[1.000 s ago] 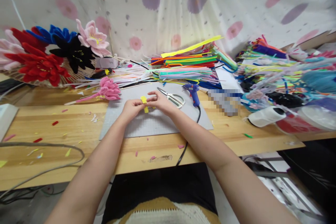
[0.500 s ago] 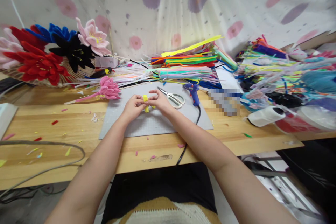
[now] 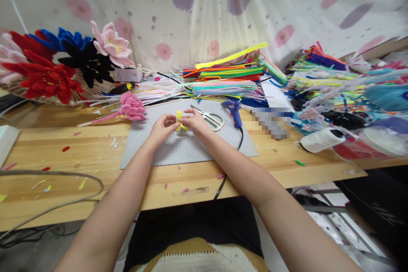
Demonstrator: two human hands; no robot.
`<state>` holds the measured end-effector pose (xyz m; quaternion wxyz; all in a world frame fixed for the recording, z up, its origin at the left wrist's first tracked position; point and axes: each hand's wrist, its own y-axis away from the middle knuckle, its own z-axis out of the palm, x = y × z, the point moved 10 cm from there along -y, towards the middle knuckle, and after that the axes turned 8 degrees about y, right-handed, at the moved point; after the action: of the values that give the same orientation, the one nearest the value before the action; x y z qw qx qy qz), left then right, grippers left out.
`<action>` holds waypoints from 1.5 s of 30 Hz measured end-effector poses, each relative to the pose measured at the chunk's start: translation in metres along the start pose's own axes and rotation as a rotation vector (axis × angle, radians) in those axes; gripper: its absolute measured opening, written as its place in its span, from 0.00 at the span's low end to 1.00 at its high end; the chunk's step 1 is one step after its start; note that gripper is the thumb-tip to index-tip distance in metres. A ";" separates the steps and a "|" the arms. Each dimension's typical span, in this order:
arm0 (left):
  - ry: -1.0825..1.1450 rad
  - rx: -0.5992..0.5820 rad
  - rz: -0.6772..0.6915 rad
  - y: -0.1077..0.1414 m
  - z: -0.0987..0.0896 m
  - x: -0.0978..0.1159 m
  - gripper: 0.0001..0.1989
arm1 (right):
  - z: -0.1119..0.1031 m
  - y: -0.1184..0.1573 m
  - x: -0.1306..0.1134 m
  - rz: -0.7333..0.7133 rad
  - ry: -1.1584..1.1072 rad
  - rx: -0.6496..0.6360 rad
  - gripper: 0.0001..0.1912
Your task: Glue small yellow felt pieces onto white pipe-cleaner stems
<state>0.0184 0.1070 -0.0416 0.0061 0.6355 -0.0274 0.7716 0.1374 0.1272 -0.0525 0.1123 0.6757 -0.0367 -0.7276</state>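
Observation:
A small yellow piece point(image 3: 179, 115) with several short arms is held above the grey mat point(image 3: 178, 148). My left hand point(image 3: 162, 128) pinches it from the left, fingertips closed on its edge. On its other side, my right hand point(image 3: 196, 123) grips it between thumb and fingers. The fingertips of both hands nearly meet and cover part of the piece. Scissors point(image 3: 214, 121) lie just beyond my right hand. Right of them is a blue glue gun point(image 3: 235, 114). A pink fuzzy flower point(image 3: 131, 107) lies left of my left hand.
Bundles of coloured pipe cleaners point(image 3: 226, 89) line the back. Red, blue, black and pink fuzzy flowers point(image 3: 51, 78) stand at the left. A white roll point(image 3: 322, 140) lies at the right. The glue gun's black cable point(image 3: 241, 138) passes under my right arm; a grey cable point(image 3: 63, 173) crosses the left.
The yellow piece has turned between my fingers and its lower arms now spread out. Both hands have shifted slightly, with the left fingers a little more raised.

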 end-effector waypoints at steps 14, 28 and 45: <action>-0.037 0.041 0.096 0.000 -0.001 0.008 0.15 | 0.003 0.000 -0.003 -0.021 -0.014 -0.001 0.30; -0.068 0.033 0.055 0.002 0.000 0.003 0.21 | 0.002 -0.001 -0.003 -0.029 -0.053 -0.007 0.31; -0.013 0.071 0.033 0.005 -0.001 0.006 0.26 | 0.002 -0.001 -0.006 0.015 -0.039 -0.018 0.30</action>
<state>0.0159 0.1018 -0.0363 -0.0297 0.6396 -0.0105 0.7681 0.1357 0.1294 -0.0465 0.1232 0.6601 -0.0372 -0.7401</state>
